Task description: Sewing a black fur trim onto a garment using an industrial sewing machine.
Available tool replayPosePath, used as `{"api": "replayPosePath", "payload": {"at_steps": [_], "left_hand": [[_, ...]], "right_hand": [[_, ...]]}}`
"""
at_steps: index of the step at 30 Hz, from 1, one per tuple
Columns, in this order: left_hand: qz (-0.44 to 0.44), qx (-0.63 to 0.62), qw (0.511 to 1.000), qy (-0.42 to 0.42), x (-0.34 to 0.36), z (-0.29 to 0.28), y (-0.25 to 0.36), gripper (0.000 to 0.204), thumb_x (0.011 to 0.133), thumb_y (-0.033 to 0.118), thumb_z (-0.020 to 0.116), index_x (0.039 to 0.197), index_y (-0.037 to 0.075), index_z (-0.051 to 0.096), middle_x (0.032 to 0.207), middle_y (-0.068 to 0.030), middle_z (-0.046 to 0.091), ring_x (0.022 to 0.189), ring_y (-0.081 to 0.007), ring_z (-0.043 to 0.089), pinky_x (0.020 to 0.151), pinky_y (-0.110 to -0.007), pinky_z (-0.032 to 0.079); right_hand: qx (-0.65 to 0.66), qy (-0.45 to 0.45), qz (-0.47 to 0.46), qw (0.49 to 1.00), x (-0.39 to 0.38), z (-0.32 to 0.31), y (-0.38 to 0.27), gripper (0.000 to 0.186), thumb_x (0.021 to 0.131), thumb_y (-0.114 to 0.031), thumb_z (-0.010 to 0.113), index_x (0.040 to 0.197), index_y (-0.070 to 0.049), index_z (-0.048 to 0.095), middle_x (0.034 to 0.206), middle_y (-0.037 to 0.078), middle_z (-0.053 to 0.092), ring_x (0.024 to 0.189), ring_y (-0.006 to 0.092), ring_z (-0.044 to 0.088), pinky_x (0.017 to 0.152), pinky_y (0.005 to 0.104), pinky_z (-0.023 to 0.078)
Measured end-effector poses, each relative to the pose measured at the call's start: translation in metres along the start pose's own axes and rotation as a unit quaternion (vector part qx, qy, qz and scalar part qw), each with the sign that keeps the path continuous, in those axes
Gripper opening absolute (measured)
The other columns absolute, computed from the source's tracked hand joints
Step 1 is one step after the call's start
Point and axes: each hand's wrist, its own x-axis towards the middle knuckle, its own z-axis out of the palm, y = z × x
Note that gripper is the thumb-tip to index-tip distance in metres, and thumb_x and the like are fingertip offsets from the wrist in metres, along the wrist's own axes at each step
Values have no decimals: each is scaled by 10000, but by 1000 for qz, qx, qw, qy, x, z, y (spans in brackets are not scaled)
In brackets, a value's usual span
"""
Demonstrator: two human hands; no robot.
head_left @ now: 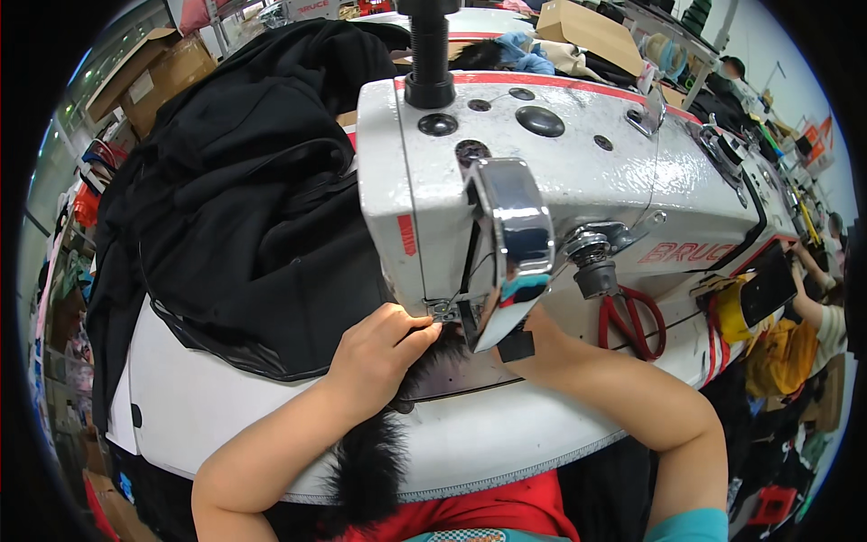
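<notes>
White sewing table [217, 402], 1 machine [560, 167]: left hand [375, 357] has fingertips together over black fluffy trim [366, 470]; right hand [546, 354] half-hidden, can't tell its fingers.

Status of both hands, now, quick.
Left hand: fingers curled in at the black fur strip; exactly what they pinch cannot be told.
Right hand: fingers hidden behind the shiny metal piece; open or closed cannot be told.

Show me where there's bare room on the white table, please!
One table patch lies at left, between black cloth and left forearm. Another lies in front, between fur and right forearm. Crowded: by the machine, with left hand, right hand and fur; cloth covers the back left.
</notes>
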Motion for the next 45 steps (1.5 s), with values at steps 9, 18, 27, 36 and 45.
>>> {"api": "replayPosePath", "payload": {"at_steps": [9,18,27,36,45], "left_hand": [[16,15,1000,17,0,-3,1,228,694,34,610,921,19,602,877,-67,568,791,-200,573,601,-281,513],[6,4,1000,17,0,-8,1,204,694,48,605,896,29,612,893,-57,587,804,-194,589,619,-275,523],[20,-13,1000,-6,0,-11,0,206,693,47,601,898,23,613,910,-62,575,825,-201,588,653,-286,518],[60,3,998,-33,0,-13,-1,252,681,49,605,923,-19,605,931,-66,548,845,-204,560,678,-290,512],[86,50,995,-19,2,-10,-5,235,691,30,608,916,-34,602,869,-77,524,815,-206,554,637,-275,510]], "right_hand": [[31,66,82,994,-4,-23,-13,106,597,-32,641,683,-70,592,736,81,577,721,295,574,625,403,457],[-97,43,-67,992,8,-44,-21,285,713,-164,722,942,-60,586,909,-17,579,809,140,589,667,273,445],[-66,90,-59,992,18,-44,-26,227,644,-110,645,871,-105,630,711,58,550,609,248,559,519,360,424],[237,17,132,962,27,-43,-33,170,870,-216,565,852,-60,628,729,137,617,675,326,583,579,396,436],[197,-8,98,975,23,-37,-18,105,736,-95,593,833,-62,618,733,97,612,690,291,586,595,390,448]]}}
